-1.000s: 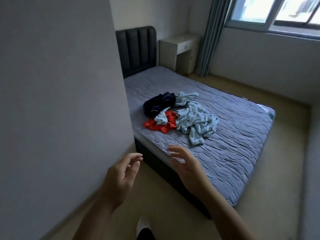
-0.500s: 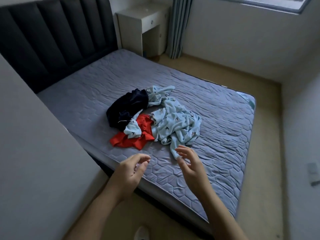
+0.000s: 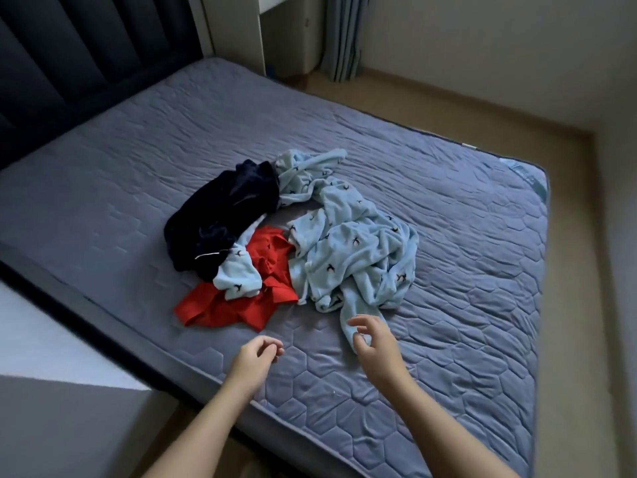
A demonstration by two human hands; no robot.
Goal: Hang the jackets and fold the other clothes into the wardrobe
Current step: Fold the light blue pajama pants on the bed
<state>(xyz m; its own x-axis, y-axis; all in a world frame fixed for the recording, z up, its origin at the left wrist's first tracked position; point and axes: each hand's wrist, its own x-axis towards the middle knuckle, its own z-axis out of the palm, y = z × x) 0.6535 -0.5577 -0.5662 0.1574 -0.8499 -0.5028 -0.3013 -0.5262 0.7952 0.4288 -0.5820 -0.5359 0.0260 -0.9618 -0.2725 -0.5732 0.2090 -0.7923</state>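
Note:
A heap of clothes lies in the middle of the grey quilted bed (image 3: pixel 465 236). It holds a dark navy garment (image 3: pixel 224 215), a red garment (image 3: pixel 248 298) and a light blue patterned garment (image 3: pixel 351 250) with a sleeve trailing toward me. My right hand (image 3: pixel 374 343) hovers over the end of that sleeve, fingers loosely curled, holding nothing. My left hand (image 3: pixel 256 357) hangs above the mattress just below the red garment, fingers loosely curled and empty.
A dark padded headboard (image 3: pixel 69 63) runs along the left. A white bedside cabinet (image 3: pixel 248 29) and a grey curtain (image 3: pixel 344 36) stand at the back. Beige floor (image 3: pixel 568 236) borders the bed on the right. A pale wall or panel (image 3: pixel 51 391) is at lower left.
I have moved closer to the bed and look further down. Both hands have reached forward over the mattress, the right one arriving at the blue sleeve.

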